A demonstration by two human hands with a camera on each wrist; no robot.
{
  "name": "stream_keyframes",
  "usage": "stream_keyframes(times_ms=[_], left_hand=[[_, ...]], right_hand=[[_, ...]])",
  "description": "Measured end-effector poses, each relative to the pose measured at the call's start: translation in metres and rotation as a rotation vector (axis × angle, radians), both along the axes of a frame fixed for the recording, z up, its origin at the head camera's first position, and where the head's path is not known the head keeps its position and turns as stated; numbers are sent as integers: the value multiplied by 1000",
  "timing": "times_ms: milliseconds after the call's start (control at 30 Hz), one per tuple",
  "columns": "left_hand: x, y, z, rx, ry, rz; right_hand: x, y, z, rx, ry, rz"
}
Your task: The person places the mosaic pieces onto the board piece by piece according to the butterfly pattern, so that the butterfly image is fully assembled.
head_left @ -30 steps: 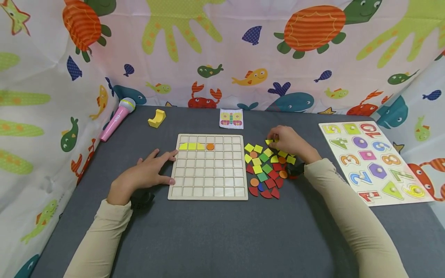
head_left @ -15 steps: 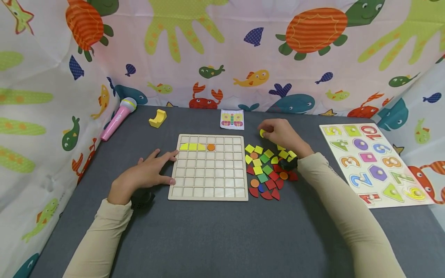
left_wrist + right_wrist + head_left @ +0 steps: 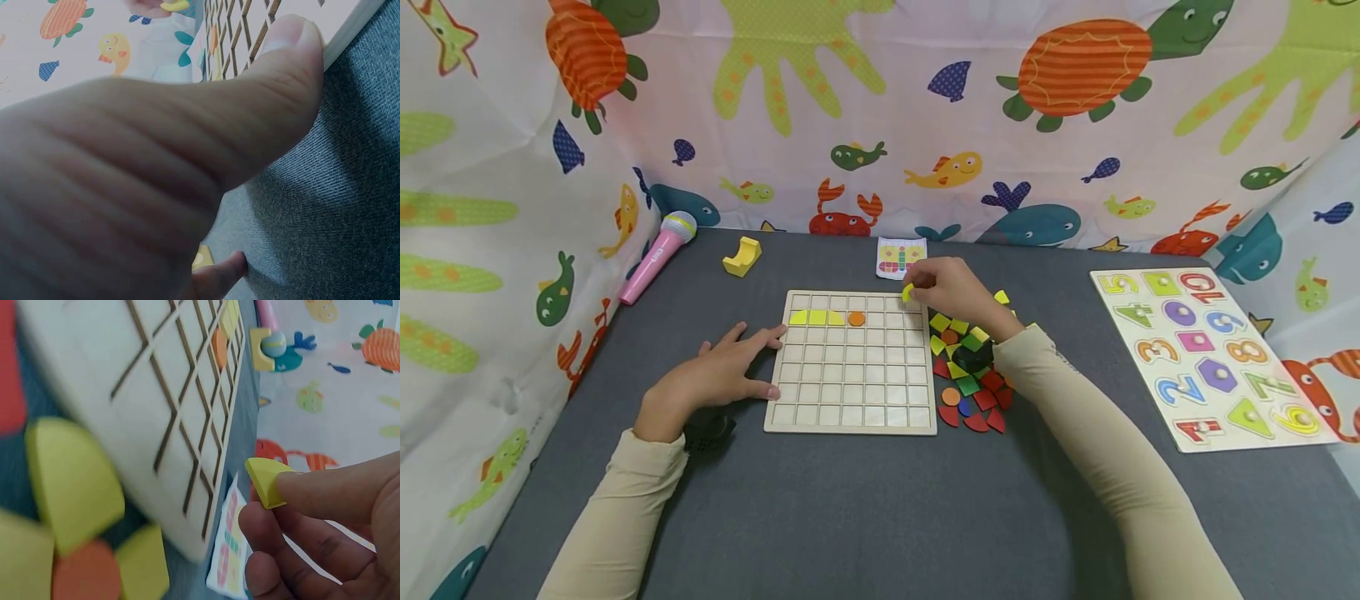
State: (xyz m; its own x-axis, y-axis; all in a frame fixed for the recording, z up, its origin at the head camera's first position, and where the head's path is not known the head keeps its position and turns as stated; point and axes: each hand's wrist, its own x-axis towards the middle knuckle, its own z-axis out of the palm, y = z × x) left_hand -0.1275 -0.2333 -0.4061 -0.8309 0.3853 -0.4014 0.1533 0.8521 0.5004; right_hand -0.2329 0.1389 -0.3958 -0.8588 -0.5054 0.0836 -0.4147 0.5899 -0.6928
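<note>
Quarter-disc [image 3: 263,479], smooth, yellow, pinched in right hand [image 3: 958,291].

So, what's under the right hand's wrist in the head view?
Coloured pieces in yellow, green, red and orange show around the wrist of the right hand and the black device there. Any directly beneath are covered; their number and shapes can't be told.

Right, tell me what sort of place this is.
Probably a children's play or learning corner: cloth printed with sea animals hangs behind, a number puzzle lies on the right, and bright shape pieces lie beside a grid board.
</note>
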Motion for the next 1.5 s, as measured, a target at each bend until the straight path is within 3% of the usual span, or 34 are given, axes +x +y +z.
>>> stream_keyframes(times_ms=[500, 700, 1133, 1500], left_hand=[[3, 1, 3, 16, 16, 0], [3, 3, 6, 13, 10, -2], [1, 0, 2, 18, 9, 5], [1, -2, 2, 12, 8, 0]], right_hand=[[5, -39, -15, 22, -18, 123], [7, -43, -17, 33, -19, 147], [7, -47, -19, 91, 80, 182], [8, -44, -21, 114, 80, 182]])
